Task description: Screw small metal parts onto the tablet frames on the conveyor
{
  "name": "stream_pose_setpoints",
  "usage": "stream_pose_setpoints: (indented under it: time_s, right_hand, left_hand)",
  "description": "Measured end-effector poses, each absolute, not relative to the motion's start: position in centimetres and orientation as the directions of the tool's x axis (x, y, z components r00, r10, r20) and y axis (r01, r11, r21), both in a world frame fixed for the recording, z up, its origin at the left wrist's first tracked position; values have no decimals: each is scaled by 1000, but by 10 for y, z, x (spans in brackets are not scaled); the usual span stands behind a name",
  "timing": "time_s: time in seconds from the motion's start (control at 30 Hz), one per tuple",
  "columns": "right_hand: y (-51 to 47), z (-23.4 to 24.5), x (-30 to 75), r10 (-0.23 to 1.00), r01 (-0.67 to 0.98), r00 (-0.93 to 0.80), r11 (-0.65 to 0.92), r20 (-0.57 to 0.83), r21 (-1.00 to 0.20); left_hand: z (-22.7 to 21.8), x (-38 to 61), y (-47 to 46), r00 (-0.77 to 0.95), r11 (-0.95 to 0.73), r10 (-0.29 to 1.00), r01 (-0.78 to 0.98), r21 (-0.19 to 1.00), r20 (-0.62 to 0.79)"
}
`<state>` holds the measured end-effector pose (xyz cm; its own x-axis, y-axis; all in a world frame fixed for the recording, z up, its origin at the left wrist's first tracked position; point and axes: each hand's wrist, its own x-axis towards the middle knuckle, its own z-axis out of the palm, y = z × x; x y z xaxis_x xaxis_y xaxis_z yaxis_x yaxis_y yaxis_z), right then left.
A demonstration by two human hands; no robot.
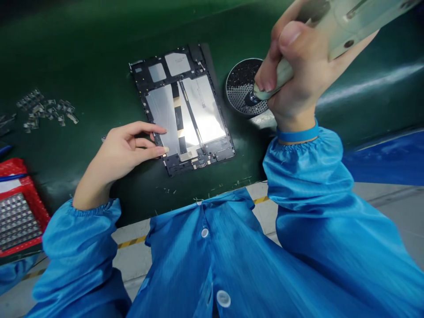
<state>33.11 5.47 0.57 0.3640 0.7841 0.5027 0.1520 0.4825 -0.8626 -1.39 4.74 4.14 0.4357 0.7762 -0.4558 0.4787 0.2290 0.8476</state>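
An opened tablet lies on the green table, its metal plates, flex cable and black frame exposed. My left hand holds the tablet by its left edge, with thumb and forefinger resting on the silvery plate. In my right hand is a pale electric screwdriver, gripped by its body and pointing down to the left. Its tip is at a round screw tray with a perforated face, just right of the tablet. Dark specks that look like screws cover the tray's far part.
Small metal parts lie in a loose pile at the left. Nearer on that side, a red bubble-wrap pad carries a grid of small parts. Tiny scraps lie near the front edge of the green table.
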Motion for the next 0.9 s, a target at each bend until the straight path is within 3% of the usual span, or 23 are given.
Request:
stream_pose_setpoints:
  time_s: [0.1,0.17,0.33,0.9]
  right_hand:
    - [53,7,330,765,-13,331,589,552,-808]
    - [54,7,332,762,-41,313,607,566,-794]
    - [58,8,335,727,-13,177,676,663,-737]
    - [55,7,336,719,34,311,645,621,-764]
  left_hand:
    - [42,-12,47,446,224,778,461,859,-442]
    - [42,-11,46,457,224,775,446,867,-436]
    - [37,-13,46,481,182,781,436,881,-399]
    - [21,-13,51,569,65,761,411,909,-312]
